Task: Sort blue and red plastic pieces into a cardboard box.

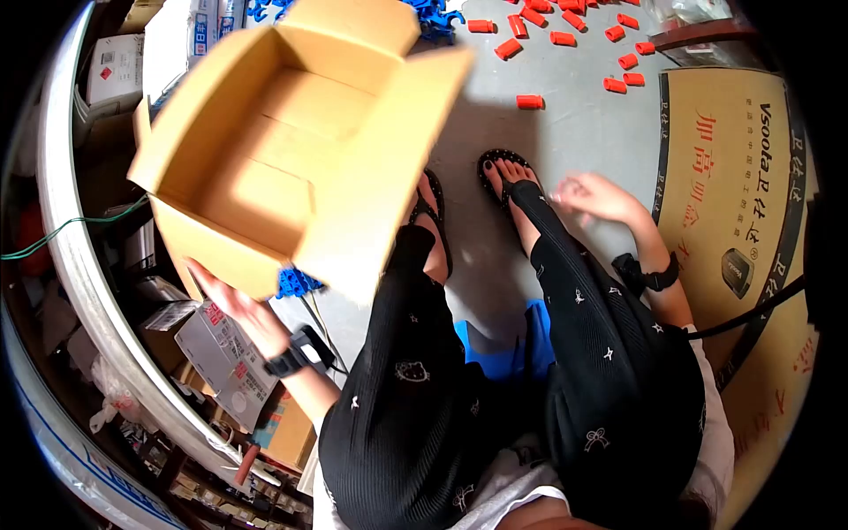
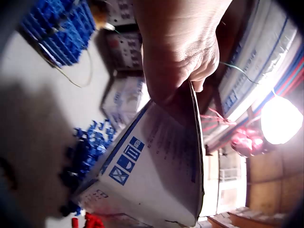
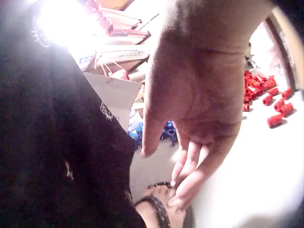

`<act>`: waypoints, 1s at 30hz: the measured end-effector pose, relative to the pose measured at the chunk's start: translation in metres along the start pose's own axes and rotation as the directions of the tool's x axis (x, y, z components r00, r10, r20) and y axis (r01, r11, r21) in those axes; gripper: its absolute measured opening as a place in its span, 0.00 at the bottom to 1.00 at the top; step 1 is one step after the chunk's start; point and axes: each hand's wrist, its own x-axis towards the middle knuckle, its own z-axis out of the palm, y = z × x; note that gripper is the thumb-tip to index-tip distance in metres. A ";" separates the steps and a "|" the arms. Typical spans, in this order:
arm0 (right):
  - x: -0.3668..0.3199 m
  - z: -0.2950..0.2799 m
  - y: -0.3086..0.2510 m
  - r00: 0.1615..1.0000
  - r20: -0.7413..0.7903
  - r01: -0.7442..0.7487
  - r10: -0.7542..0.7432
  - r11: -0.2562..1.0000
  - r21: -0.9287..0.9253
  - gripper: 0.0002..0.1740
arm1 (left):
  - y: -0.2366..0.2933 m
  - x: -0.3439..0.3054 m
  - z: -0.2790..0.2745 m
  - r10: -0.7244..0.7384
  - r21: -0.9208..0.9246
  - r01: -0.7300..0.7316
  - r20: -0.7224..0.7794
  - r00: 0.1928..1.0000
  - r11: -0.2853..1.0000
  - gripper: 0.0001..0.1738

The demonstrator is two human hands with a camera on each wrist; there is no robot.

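An open cardboard box (image 1: 291,115), its flaps spread and no contents showing, is held up at the left of the head view. My left hand (image 1: 243,309) grips its near lower edge. In the left wrist view the left hand (image 2: 183,52) pinches a flap of the box, whose white printed outside (image 2: 152,152) faces the camera. My right hand (image 1: 601,196) is in the air beside the right knee, touching nothing. The right wrist view shows that hand (image 3: 194,104) with loosely bent fingers and nothing in them.
Red cylindrical pieces (image 1: 563,39) lie scattered on the floor, with blue pieces (image 1: 433,19) behind the box. A shelf with a pale rail (image 1: 66,212) runs along the left. Large printed cardboard (image 1: 720,177) stands at the right. A blue object (image 1: 508,349) is between the legs.
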 end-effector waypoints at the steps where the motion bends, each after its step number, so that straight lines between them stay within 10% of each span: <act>1: 0.008 0.001 -0.015 0.994 -0.094 0.062 -0.055 0.995 0.078 0.26 | -0.021 0.006 -0.046 -0.117 -0.543 0.438 0.525 0.843 0.716 0.37; 2: 0.016 0.002 -0.027 0.977 -0.190 0.121 -0.091 0.982 0.148 0.29 | -0.035 -0.016 -0.047 -0.180 -0.569 0.538 0.565 0.805 0.622 0.35; 4: 0.044 0.001 -0.040 0.982 -0.152 0.156 -0.114 0.940 0.303 0.31 | -0.054 -0.058 -0.032 -0.369 -0.190 0.359 -0.023 0.929 0.914 0.36; 11: 0.119 0.048 -0.064 0.931 -0.134 0.349 -0.339 0.935 0.061 0.30 | -0.129 -0.068 -0.111 -0.443 -0.210 0.433 -0.002 0.896 0.876 0.29; 13: 0.097 0.058 -0.096 0.919 -0.092 0.387 -0.383 0.922 0.026 0.28 | -0.144 -0.066 -0.133 -0.392 0.208 0.408 -0.114 0.913 0.889 0.27; 15: 0.107 0.071 -0.105 0.820 -0.066 0.571 -0.569 0.821 0.005 0.28 | -0.148 -0.063 -0.132 -0.344 0.603 0.485 -0.342 0.874 0.633 0.37; 17: 0.116 0.064 -0.105 0.845 0.060 0.533 -0.532 0.846 -0.005 0.28 | -0.155 -0.078 -0.112 0.188 0.975 -0.111 0.074 0.979 0.194 0.45; 20: 0.154 0.041 -0.099 0.821 0.168 0.550 -0.545 0.835 0.025 0.31 | -0.112 -0.090 -0.026 0.372 0.887 -0.443 0.459 0.807 -0.133 0.43; 25: 0.135 -0.006 -0.152 0.830 0.236 0.545 -0.506 0.826 -0.145 0.34 | -0.128 -0.069 0.008 -0.043 0.665 -0.746 0.745 0.665 -0.022 0.33; 30: 0.113 -0.036 -0.186 0.812 0.224 0.582 -0.539 0.718 -0.382 0.32 | -0.125 -0.029 0.011 0.508 0.828 -0.545 0.416 0.754 0.131 0.35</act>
